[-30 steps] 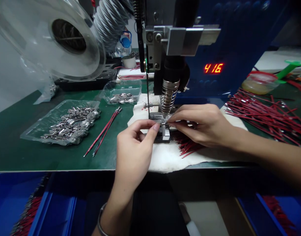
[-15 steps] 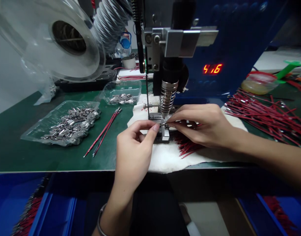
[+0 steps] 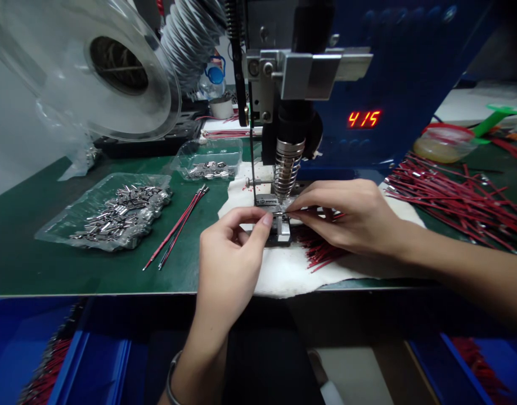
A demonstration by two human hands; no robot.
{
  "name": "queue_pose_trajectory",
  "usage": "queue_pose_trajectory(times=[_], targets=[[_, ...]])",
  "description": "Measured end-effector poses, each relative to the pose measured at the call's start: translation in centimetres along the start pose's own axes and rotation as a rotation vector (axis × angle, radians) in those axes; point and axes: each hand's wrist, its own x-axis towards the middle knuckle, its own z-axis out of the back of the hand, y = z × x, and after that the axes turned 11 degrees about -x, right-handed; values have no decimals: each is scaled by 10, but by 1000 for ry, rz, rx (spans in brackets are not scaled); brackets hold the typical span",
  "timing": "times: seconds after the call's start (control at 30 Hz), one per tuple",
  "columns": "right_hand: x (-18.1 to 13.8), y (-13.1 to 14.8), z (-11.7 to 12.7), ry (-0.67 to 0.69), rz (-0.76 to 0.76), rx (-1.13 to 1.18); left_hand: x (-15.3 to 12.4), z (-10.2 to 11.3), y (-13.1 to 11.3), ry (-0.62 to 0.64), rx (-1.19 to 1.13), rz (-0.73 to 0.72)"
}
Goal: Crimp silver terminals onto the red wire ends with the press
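Observation:
My left hand (image 3: 230, 253) is closed in a pinch, thumb against index finger, on a small metal terminal (image 3: 279, 213) at the machine's steel die block (image 3: 283, 229). From the other side, my right hand (image 3: 346, 216) pinches a thin red wire, mostly covered by its fingers, with its end at the same spot. Just above the fingertips stands the press head with its coil spring (image 3: 288, 160). Under my right hand lies a bundle of red wires (image 3: 319, 253) on a white cloth (image 3: 283, 275). The exact join between terminal and wire is too small to make out.
A clear tray of metal terminals (image 3: 118, 216) lies left, a smaller clear tray (image 3: 214, 166) behind it. Several loose red and black wires (image 3: 176, 225) rest beside them. A wire heap (image 3: 456, 197) is at right. The blue machine (image 3: 389, 67) shows 415. A large reel (image 3: 157, 107) hangs upper left.
The red display has gone from 416 to 415. Both hands keep the same pinch at the die block, with hardly any movement.

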Motion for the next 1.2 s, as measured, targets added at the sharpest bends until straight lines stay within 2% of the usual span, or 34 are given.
queue_pose_trajectory(times=[0.6,1.0,1.1,1.2], targets=[[-1,1,0,-25,44,-8,0,0,0,23,-53,-13],[-4,1,4,-136,90,-18,-1,0,-2,-30,-110,47],[-5,3,6,-159,107,-74,-1,-2,-2,-61,-143,48],[-6,6,8,-185,110,-148,-6,-4,-6,-163,-166,0]])
